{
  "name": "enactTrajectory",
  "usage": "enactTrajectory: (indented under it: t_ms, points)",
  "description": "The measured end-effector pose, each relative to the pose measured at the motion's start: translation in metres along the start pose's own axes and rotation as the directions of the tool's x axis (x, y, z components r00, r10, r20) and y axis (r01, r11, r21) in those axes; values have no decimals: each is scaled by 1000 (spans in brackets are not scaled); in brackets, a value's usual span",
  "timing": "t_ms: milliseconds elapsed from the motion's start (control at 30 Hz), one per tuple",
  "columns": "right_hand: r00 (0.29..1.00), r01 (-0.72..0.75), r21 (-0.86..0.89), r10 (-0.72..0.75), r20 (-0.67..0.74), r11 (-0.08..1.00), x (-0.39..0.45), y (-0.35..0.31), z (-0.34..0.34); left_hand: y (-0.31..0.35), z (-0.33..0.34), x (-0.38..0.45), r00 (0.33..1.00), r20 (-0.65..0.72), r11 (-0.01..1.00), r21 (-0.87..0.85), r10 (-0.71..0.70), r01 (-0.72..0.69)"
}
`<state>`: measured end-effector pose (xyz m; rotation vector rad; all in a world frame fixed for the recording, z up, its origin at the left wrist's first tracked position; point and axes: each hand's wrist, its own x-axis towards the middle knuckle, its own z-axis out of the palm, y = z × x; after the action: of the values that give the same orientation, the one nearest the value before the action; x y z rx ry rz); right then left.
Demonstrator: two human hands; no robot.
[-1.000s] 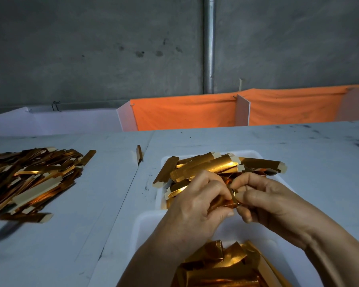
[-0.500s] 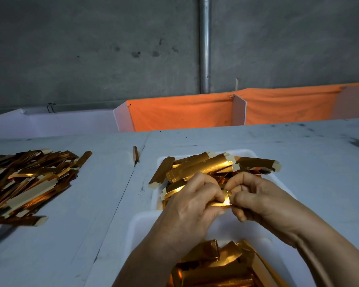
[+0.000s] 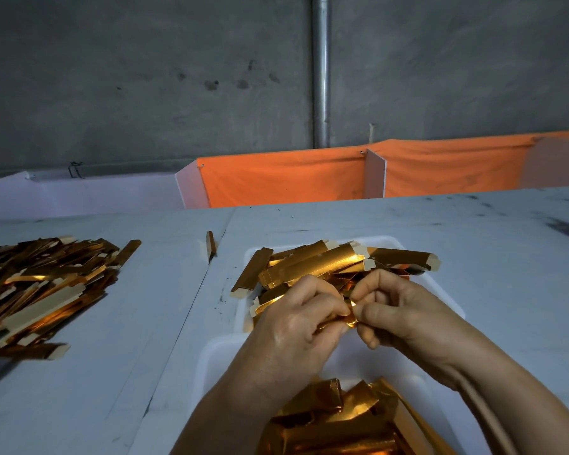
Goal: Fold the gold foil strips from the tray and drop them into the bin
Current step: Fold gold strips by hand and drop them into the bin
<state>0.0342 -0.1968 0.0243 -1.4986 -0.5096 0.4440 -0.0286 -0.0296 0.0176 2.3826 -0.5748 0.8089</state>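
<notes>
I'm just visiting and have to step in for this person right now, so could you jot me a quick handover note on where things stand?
Hands: left hand and right hand both pinch one gold foil strip between them, mid-fold, above the white tray.
Supply: unfolded strips in the tray; a larger pile lies on the table to the left, and one stray strip lies between them.
Done: folded pieces already fill the white bin nearest you.
Left: finish this fold, drop it into the bin, then carry on through the tray.
</notes>
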Motion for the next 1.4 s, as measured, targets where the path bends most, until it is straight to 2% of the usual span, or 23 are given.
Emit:
enactTrajectory:
  t_ms: [167, 367, 567, 633, 667, 767, 833, 900, 967, 1000, 1033, 1100, 1133, 1200, 1300, 1400]
  points:
    - [997, -24, 153, 12, 80, 988, -1, -3, -4, -1, -1, 0, 998, -56, 993, -113, -41, 35]
    - [994, -73, 302, 43, 104, 950, 1, -1, -4, -2, -2, 1, 994, -70, 972, -228, -79, 61]
    - [989, -123, 282, 95, 112, 951, 2, 3, -5, -4, -1, 0, 987, -9, 929, -338, -163, 150]
    - [982, -154, 352, 105, 156, 923, 2, 1, -6, -5, -2, -1, 978, 33, 860, -472, -204, 195]
    - [978, -167, 366, 107, 177, 916, 1, 0, -7, -6, -4, -1, 968, 79, 794, -558, -238, 241]
    - [970, -195, 281, 143, 196, 940, 1, -1, -9, -7, -8, -2, 900, 314, 593, -677, -303, 436]
    - [973, -209, 206, 183, 139, 956, 2, 1, -9, -7, -6, -3, 860, 409, 599, -619, -306, 508]
    - [983, -163, 95, 170, -74, 982, 5, 5, -9, -7, -2, -3, 854, 380, 685, -516, -355, 515]
    - [927, -76, -113, 28, -374, 991, 9, 12, -11, -10, 3, -4, 863, 271, 818, -291, -427, 496]
    - [871, -40, -244, -85, -483, 969, 12, 15, -11, -11, 5, -4, 875, 194, 873, -128, -443, 471]
    - [828, -11, -398, -215, -518, 917, 13, 18, -10, -12, 6, -4, 892, 120, 899, 6, -436, 438]
    - [812, 53, -673, -424, -401, 738, 15, 20, -5, -15, 8, -2, 908, 12, 901, 125, -419, 414]
    - [832, 86, -754, -463, -305, 651, 17, 24, -3, -17, 9, 0, 905, -15, 893, 158, -426, 422]
    - [898, 93, -835, -407, -164, 542, 20, 32, 2, -20, 10, 0, 885, -22, 860, 225, -466, 458]
    - [960, 19, -865, -252, -124, 501, 23, 39, 6, -23, 9, 0, 856, 59, 818, 334, -513, 467]
    - [962, 26, -839, -243, -127, 544, 25, 38, 7, -23, 12, 5, 759, 287, 777, 466, -585, 423]
